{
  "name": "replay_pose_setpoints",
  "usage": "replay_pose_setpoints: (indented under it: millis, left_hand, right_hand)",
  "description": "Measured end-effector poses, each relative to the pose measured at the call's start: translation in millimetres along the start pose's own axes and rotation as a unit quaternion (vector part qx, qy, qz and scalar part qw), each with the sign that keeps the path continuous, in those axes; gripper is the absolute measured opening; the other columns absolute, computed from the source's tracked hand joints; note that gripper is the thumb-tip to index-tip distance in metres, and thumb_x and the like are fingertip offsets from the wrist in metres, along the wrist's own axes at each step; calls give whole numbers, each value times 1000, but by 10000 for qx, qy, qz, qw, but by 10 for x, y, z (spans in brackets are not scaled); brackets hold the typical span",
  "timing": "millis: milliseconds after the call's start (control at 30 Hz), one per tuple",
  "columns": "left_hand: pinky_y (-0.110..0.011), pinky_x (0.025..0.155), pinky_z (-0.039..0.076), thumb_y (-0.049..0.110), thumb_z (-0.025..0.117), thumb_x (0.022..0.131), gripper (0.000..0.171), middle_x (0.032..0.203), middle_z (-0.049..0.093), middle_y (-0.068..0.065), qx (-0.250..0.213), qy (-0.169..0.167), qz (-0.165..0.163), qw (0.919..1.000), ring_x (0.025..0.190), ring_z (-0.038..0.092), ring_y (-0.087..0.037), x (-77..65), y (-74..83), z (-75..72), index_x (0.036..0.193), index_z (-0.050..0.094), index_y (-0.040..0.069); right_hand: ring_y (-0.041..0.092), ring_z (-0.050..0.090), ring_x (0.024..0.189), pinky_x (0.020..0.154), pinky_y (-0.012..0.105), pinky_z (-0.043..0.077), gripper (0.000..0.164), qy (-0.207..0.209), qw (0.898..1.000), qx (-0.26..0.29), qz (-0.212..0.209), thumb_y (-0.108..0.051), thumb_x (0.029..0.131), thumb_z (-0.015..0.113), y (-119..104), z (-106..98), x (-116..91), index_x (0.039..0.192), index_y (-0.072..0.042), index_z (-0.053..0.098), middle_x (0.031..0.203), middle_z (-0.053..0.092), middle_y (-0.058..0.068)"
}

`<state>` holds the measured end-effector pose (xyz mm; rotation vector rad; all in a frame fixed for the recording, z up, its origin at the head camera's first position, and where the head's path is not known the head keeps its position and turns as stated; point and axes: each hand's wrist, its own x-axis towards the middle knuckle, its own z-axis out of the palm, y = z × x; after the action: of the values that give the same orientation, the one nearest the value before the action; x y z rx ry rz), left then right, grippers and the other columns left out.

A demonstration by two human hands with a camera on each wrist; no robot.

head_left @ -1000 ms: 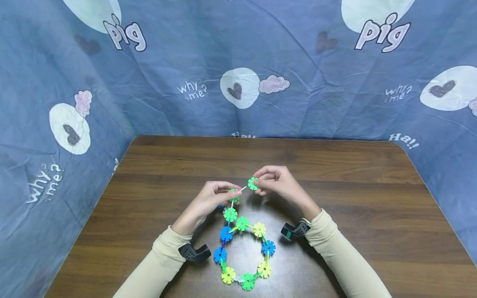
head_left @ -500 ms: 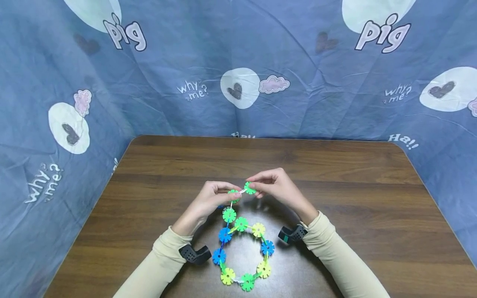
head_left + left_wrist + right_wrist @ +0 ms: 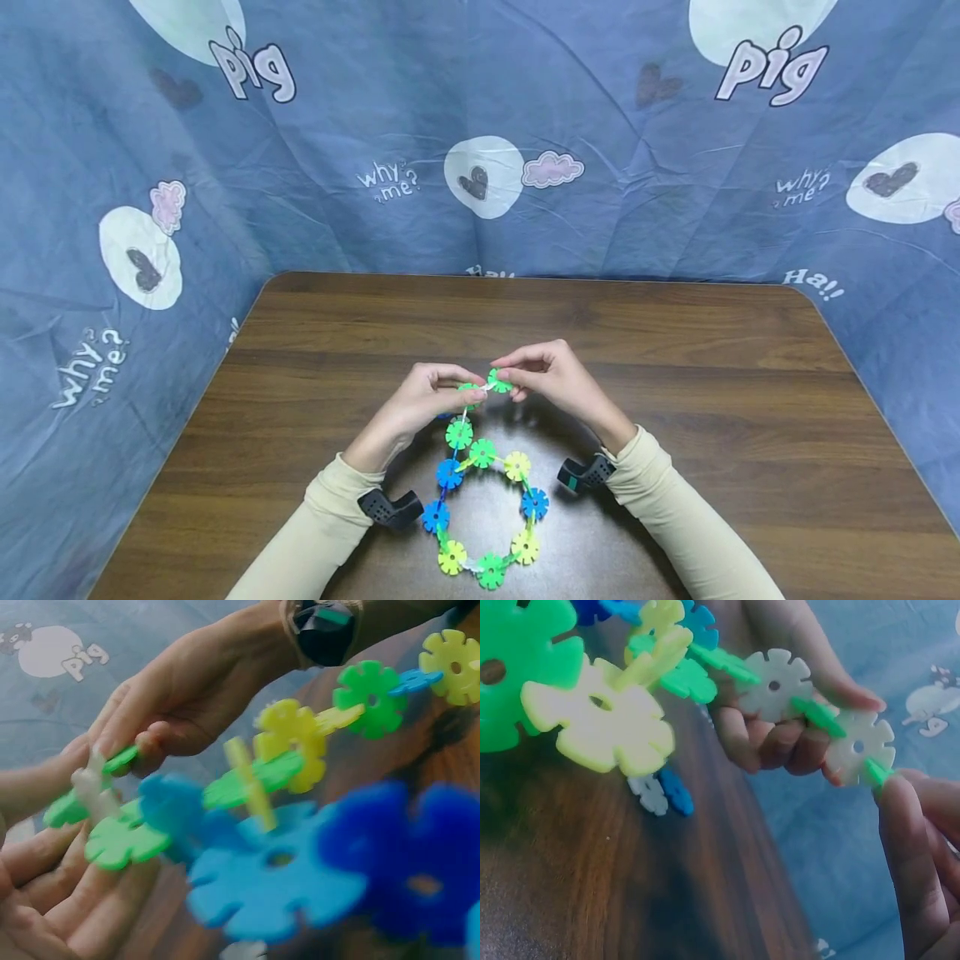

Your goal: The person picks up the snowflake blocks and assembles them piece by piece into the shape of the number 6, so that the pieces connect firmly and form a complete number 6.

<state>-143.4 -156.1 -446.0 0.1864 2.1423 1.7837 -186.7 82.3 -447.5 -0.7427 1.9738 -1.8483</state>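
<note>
Snowflake chain point(image 3: 480, 492), that plastic interlocking-disc toy, sits at about 6 o'clock on the desk point(image 3: 675, 400), with its loose tail lifted up between both hands. Left hand point(image 3: 420, 404) has its fingers curled round the tail end, pinching a green disc point(image 3: 470, 390) and a white one slotted into it. Right hand point(image 3: 551, 379) pinches another green disc point(image 3: 499, 381) at its edge, touching that white piece.

My guess on handling: super light, stiff little discs, a bit slick, and the slot joints probably pop apart if you yank. Best to grip each disc by its flat faces right next to the joint, not the ring hanging below.

Behind the desk, at 12 o'clock, there's a blue cloth backdrop point(image 3: 637, 208) printed with "pig", "why? me?" and "Ha!!".
</note>
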Motion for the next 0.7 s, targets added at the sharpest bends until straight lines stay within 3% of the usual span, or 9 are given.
replay_pose_setpoints:
  millis: [167,300,400,467,533,633,700]
  left_hand:
    - [-31,85,60,25,72,98,25,106,76,-22,324,115,153,9993,90,74,-17,-16,33,-71,109,75,3]
    - [-31,82,55,30,69,100,26,101,76,-22,497,317,188,9981,85,69,-12,-16,42,-110,103,75,4]
    - [-30,79,53,31,70,100,26,88,76,-12,607,377,204,9972,79,65,-12,-16,39,-126,99,74,5]
    - [-30,79,51,32,69,100,27,83,75,-7,653,367,192,9970,77,63,-13,-11,35,-128,98,72,5]
    - [-30,81,51,32,68,101,26,86,75,-6,741,372,211,9963,82,64,-14,-10,27,-129,102,70,7]
    - [-32,90,51,31,64,103,26,103,76,-12,749,342,288,9962,99,69,-24,-10,29,-126,113,66,7]
    - [-34,95,51,29,60,105,26,113,75,-14,761,291,387,9959,109,69,-31,-11,30,-127,120,63,7]
  right_hand:
    - [39,74,80,74,49,66,32,-370,9993,76,-10,-8,101,65,-17,32,-9,128,9,66,102,74,29]
    - [44,72,81,73,58,63,36,-494,9987,47,-65,-11,105,59,58,35,12,137,5,60,107,71,33]
    - [40,73,74,66,54,65,32,-638,9975,-308,71,-11,104,62,164,45,41,132,4,64,102,73,30]
    - [34,73,69,61,45,65,23,-857,9923,-893,68,-13,100,69,232,86,63,118,1,70,94,73,23]
    - [22,71,66,59,34,64,21,-1129,9796,-1661,-54,-16,94,77,284,160,89,110,-3,73,90,74,15]
    - [8,64,70,63,21,58,19,-1464,9485,-2775,-445,-19,89,82,309,294,125,105,-10,76,92,72,2]
    - [4,59,74,67,18,53,24,-1614,9284,-3294,-601,-20,90,81,304,365,136,112,-12,76,96,72,-1]
